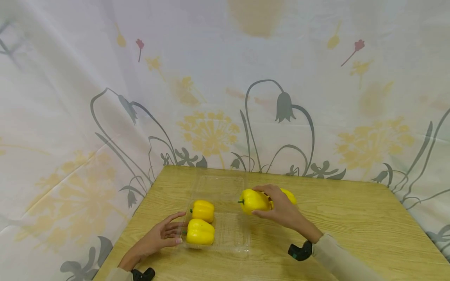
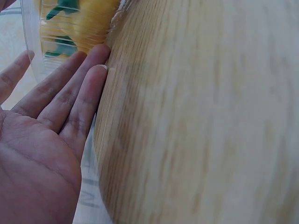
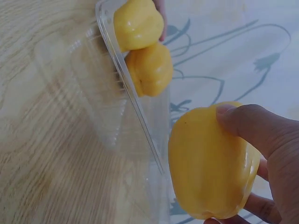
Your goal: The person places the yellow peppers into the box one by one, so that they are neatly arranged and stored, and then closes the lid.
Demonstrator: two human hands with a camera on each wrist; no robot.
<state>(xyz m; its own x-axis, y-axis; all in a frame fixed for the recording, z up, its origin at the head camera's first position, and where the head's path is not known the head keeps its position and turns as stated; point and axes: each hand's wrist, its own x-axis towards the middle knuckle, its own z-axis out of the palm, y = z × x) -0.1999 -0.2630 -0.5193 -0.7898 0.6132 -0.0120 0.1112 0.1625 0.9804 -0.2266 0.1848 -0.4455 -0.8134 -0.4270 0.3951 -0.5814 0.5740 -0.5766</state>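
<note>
My right hand (image 1: 281, 207) grips a yellow bell pepper (image 3: 210, 163) between thumb and fingers, just right of a clear plastic container (image 1: 232, 234). Its green stem points left in the head view. Two more yellow bell peppers (image 1: 203, 211) lie in the container's left half, one behind the other. At the container's left side is my left hand (image 1: 156, 238), its fingers extended along the wall. In the left wrist view the fingertips (image 2: 96, 77) are right at the clear wall, with green stems showing through it. The palm holds nothing.
Another yellow bell pepper (image 1: 289, 196) lies on the wooden table (image 1: 351, 226), partly hidden behind my right hand. The container's clear lid (image 1: 219, 187) is folded back toward the wall. Flower-patterned sheeting (image 1: 225, 78) hangs behind the table and along its left.
</note>
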